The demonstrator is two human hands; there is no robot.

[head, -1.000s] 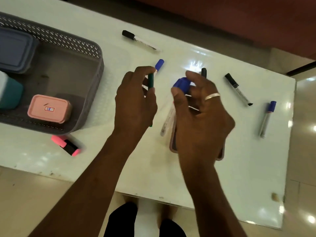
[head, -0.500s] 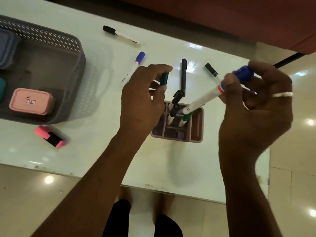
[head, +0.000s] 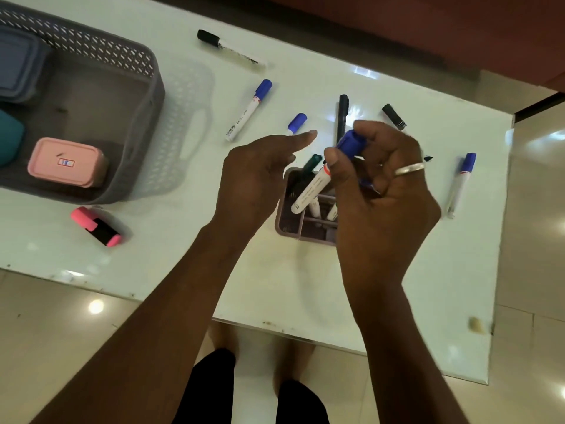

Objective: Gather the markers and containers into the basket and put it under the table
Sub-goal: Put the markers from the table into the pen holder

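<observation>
My right hand (head: pixel 379 191) grips a blue-capped white marker (head: pixel 315 186) by its cap, its tail dipping into the mauve pen holder (head: pixel 289 221). A green marker (head: pixel 310 165) and other markers stand in that holder. My left hand (head: pixel 253 179) hovers just left of the holder, fingers apart, holding nothing. The grey basket (head: pixel 122 123) at far left holds a pink container (head: pixel 65 163), a blue-grey container (head: pixel 16 68) and a teal container (head: pixel 9 139). Loose markers lie on the white table (head: pixel 183 255): black-capped (head: pixel 229 48), blue-capped (head: pixel 249 110), blue-capped (head: pixel 458 185).
A pink and black highlighter (head: pixel 96 226) lies near the table's front edge, below the basket. A blue cap (head: pixel 297 123), a dark marker (head: pixel 342 116) and a black-capped marker (head: pixel 394 116) lie behind my hands. Tiled floor and my legs show below the table edge.
My left hand let go of the green marker, which now stands in the holder, and spread its fingers. My right hand swung left with the blue-capped marker over the holder.
</observation>
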